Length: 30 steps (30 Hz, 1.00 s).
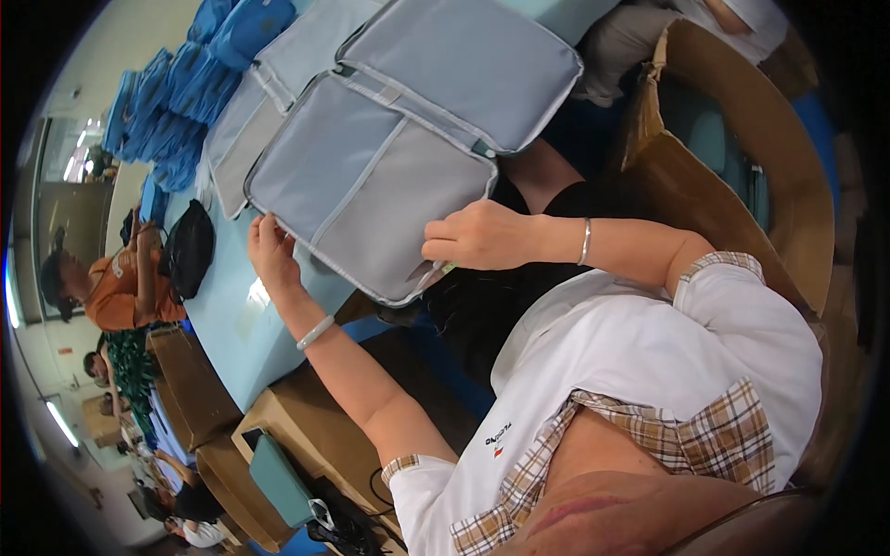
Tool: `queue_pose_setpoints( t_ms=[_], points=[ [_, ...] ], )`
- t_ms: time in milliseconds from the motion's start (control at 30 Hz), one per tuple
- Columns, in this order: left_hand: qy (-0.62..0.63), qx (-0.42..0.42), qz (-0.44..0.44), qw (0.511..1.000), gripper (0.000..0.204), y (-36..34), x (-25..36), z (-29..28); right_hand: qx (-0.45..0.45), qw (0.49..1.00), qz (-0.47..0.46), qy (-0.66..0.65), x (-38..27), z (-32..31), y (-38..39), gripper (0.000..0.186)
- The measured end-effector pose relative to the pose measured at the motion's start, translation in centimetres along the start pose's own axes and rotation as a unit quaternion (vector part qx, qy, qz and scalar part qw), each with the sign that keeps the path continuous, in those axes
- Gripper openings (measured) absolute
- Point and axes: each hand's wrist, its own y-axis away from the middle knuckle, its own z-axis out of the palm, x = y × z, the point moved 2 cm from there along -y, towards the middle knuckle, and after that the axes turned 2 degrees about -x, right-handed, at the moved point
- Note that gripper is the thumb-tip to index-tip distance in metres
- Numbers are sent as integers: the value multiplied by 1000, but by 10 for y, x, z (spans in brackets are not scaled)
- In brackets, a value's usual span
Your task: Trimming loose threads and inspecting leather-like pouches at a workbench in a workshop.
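Note:
An unzipped fabric case (306, 157) with a grey lining lies opened flat in front of me, partly over the table edge. Its near half has a paler grey pocket panel (399, 199), and white binding runs along the rim. At the near left corner, my left hand (273, 252) pinches that rim between thumb and fingers. Over the near right edge, my right hand (477, 236) is closed around small thread snips (429, 274), whose metal blades point at the binding. Most of the snips' handle is hidden by the fingers.
Another grey-lined case (232, 139) lies under this one on the light blue table (227, 324). Blue folded cases (171, 102) are piled at the far left, near a black bag (188, 250). A large carton (742, 93) with teal cases stands at my right. Co-workers sit further left.

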Motion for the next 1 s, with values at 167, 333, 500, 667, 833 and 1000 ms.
queue_pose_setpoints(
  t_ms=[167, 333, 500, 667, 833, 1000],
  points=[
    [21, -18, 27, 999, 20, 6, 27, 24, 74, 985, 33, -152, 3, -7, -5, 15],
    [75, -34, 39, 996, 31, 17, 20, 29, 227, 880, 116, -400, 20, -37, -24, 19],
    [35, -153, -62, 986, 39, 61, -33, 110, 437, 521, 286, -675, 57, -87, -4, 11],
    [84, -240, -189, 949, 56, 110, -61, 203, 507, 486, 226, -675, 111, -102, 54, 10],
    [136, -258, -199, 936, 58, 100, -74, 245, 509, 477, 306, -648, 122, -101, 93, 10],
    [104, -263, -157, 946, 47, 98, -67, 263, 498, 514, 369, -593, 129, -107, 115, 15]
  ],
)
